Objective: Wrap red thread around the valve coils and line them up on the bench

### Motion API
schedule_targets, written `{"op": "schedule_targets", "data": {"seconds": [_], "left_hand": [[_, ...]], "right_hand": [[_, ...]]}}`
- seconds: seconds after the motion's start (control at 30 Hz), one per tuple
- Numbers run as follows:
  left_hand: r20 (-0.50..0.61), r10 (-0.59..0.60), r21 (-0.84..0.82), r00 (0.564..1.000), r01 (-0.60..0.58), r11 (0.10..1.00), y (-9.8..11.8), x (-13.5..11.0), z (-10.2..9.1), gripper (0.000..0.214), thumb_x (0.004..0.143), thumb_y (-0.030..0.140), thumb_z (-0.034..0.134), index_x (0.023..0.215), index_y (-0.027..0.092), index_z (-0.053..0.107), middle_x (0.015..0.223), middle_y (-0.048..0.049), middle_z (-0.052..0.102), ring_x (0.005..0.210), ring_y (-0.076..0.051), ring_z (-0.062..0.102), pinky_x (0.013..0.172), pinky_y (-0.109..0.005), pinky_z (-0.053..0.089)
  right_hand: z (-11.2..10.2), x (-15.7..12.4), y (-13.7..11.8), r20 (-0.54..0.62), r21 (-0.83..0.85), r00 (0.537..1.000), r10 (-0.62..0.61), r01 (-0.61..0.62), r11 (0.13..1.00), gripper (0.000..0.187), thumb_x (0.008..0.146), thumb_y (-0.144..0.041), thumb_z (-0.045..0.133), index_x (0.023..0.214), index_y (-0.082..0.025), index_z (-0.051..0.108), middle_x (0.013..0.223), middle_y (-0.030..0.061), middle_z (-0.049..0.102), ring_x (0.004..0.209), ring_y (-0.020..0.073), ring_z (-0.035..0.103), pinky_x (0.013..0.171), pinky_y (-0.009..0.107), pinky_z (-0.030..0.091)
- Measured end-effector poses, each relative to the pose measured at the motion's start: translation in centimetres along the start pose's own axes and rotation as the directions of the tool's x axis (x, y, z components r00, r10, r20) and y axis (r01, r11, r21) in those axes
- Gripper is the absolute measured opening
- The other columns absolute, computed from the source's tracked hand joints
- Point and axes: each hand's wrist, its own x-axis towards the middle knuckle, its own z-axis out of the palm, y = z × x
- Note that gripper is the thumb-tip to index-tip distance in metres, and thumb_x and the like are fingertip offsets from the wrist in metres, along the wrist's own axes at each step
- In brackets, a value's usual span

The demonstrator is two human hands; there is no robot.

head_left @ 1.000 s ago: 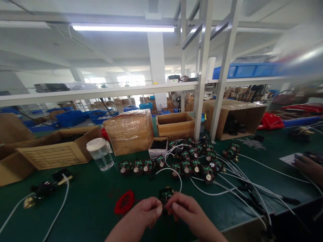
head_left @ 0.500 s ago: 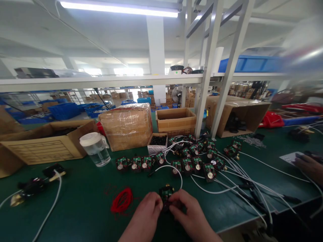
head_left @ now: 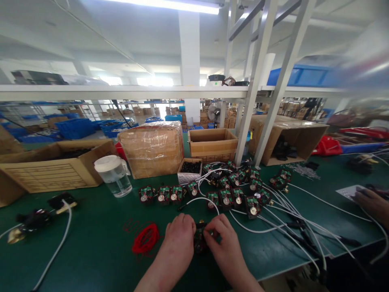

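Both my hands meet low in the middle over the green table [head_left: 91, 251]. My left hand [head_left: 179, 237] and my right hand [head_left: 223, 241] are closed with pinched fingers on one small black module with a green circuit board [head_left: 200, 239]. A white cable [head_left: 203, 200] loops from that module back toward the row of similar modules [head_left: 226, 198]. A bundle of red wire [head_left: 146, 240] lies just left of my left hand.
A clear water jug [head_left: 114, 176] stands at the left, with cardboard boxes [head_left: 152, 148] behind it and a small box of black parts [head_left: 190, 170]. Several white cables [head_left: 291, 219] run to the right edge. Another person's hand [head_left: 372, 202] rests at far right.
My hands have moved forward and down onto the table with the module; the view has tipped slightly downward. The other person's hand stays in place.
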Motion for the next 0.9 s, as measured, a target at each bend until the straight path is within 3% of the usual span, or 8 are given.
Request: {"op": "schedule_targets", "data": {"seconds": [0.33, 0.57, 0.9], "left_hand": [[-0.059, 0.064, 0.118, 0.996, -0.057, 0.991, 0.1, 0.7, 1.0, 0.032, 0.096, 0.007, 0.032, 0.098, 0.014, 0.063, 0.104, -0.0135, 0.064, 0.100, -0.029, 0.060, 0.086, -0.044, 0.041], [-0.117, 0.093, 0.146, 0.989, -0.075, 0.986, -0.1, 0.6, 1.5, 0.033, 0.097, 0.008, 0.031, 0.096, 0.016, 0.063, 0.105, -0.0127, 0.063, 0.102, -0.029, 0.058, 0.087, -0.044, 0.040], [-0.115, 0.025, -0.209, 0.993, -0.049, 0.977, -1.5, 0.5, 1.5, 0.015, 0.086, 0.009, 0.048, 0.086, 0.022, 0.057, 0.094, -0.0034, 0.060, 0.094, -0.023, 0.058, 0.079, -0.034, 0.039]], "right_hand": [[0.6, 0.0, 0.5, -0.050, -0.096, 0.998, 0.036, -0.041, 0.995, 0.016, 0.086, -0.007, 0.056, 0.085, -0.022, 0.063, 0.091, 0.0016, 0.054, 0.074, 0.0165, 0.055, 0.066, 0.025, 0.042], [0.8, 0.7, 0.6, -0.043, -0.048, 0.997, 0.063, -0.065, 0.997, 0.019, 0.082, -0.005, 0.057, 0.090, -0.022, 0.064, 0.088, 0.0004, 0.056, 0.069, 0.0157, 0.054, 0.062, 0.025, 0.042], [0.1, 1.5, 0.7, 0.034, 0.007, 0.999, 0.015, -0.016, 1.000, 0.020, 0.080, -0.003, 0.058, 0.080, -0.021, 0.066, 0.085, 0.0007, 0.055, 0.071, 0.0160, 0.054, 0.061, 0.025, 0.042]]}}
